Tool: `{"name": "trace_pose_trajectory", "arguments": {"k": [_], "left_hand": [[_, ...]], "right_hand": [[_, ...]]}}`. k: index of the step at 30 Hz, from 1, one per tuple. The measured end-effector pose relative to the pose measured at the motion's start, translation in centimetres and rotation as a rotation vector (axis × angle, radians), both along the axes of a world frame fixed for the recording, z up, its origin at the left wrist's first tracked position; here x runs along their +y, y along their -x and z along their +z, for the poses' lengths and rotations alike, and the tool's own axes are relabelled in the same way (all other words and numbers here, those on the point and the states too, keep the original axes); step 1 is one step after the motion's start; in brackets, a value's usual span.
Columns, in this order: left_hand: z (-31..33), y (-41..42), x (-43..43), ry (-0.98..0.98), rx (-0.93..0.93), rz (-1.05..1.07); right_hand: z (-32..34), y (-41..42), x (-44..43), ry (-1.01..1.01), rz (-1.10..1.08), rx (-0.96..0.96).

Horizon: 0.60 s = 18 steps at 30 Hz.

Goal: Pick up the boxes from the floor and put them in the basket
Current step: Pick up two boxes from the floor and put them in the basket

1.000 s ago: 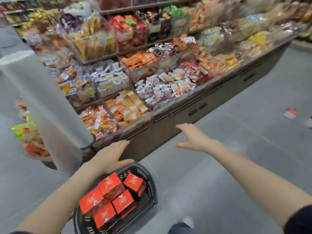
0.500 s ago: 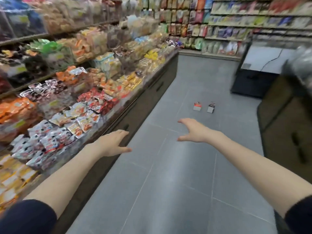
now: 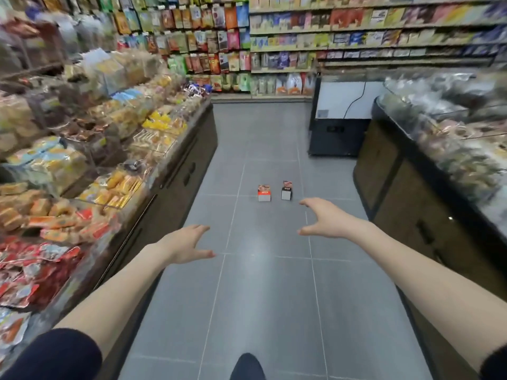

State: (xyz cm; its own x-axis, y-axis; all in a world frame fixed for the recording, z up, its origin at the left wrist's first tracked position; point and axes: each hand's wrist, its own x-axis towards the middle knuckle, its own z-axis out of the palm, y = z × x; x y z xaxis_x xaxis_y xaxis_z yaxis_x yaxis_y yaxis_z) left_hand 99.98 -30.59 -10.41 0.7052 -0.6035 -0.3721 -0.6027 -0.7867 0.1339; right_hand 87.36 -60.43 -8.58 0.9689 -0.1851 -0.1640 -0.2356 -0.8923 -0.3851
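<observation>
Both hands empty, arms stretched forward over the aisle

left hand: palm down, fingers straight and loosely spread, thumb out to the side, gripping nothing

right hand: fingers spread and slightly bent, thumb held apart below them, a wide open reach with nothing in it. It sits further forward than the left

Task items: orange-banded box and dark box stand upright on the grey tiled floor, mid-aisle, ahead of both hands and untouched. The dark one is just beside the orange one on its right, with a narrow gap between them (print too small to read). In frame the right hand's fingertips land just below and right of the dark box, but the hand is up in the air, nearer the camera

Around: snack counter piled with packets along the left side, dark counter with wrapped goods on the right, white-topped cabinet beyond it, back shelves full of packets at the far end. Dark sleeve at bottom left
</observation>
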Motion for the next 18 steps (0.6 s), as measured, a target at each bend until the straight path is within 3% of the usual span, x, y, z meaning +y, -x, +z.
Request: {"name": "trace_pose_trajectory", "arguments": {"k": [12, 18], "left_hand": [[0.5, -24.1, -21.4, -0.005, 0.025, -0.281], [-2.6, -33.4, -32.6, -0.008, 0.061, -0.269]], "right_hand": [[-2.6, -17.0, -14.3, -0.089, -0.271, 0.068], [-5.6, -25.6, -24.7, -0.084, -0.303, 0.106]]}}
